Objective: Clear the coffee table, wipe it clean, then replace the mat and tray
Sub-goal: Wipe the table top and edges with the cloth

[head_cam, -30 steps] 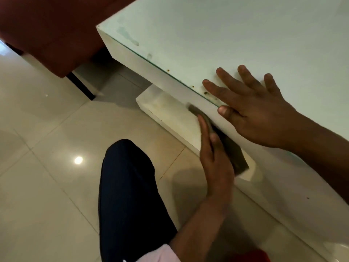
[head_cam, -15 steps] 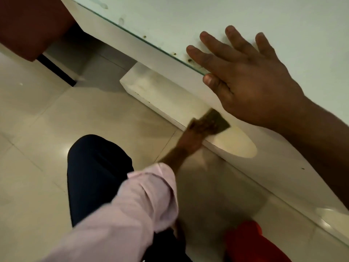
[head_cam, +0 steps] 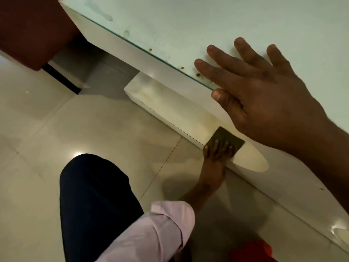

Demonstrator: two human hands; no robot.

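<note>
The white coffee table (head_cam: 188, 25) has a glass top with small brown crumbs (head_cam: 182, 67) near its front edge. My right hand (head_cam: 264, 99) lies flat on the top at that edge, fingers spread and straight, thumb over the rim. Below it, my left hand (head_cam: 217, 151) presses a dark brown cloth (head_cam: 229, 137) flat against the table's low white base (head_cam: 170, 103), with its fingers laid straight on the cloth. No mat or tray is in view.
A dark red seat (head_cam: 28, 25) with a black leg (head_cam: 62, 78) stands close to the table's left corner. My knee in dark trousers (head_cam: 94, 195) is over the pale tiled floor. A red object (head_cam: 251, 250) lies by the bottom edge.
My left hand has carried the cloth from the table's side, just under the rim, down onto the low base. My right hand stays flat on the top.
</note>
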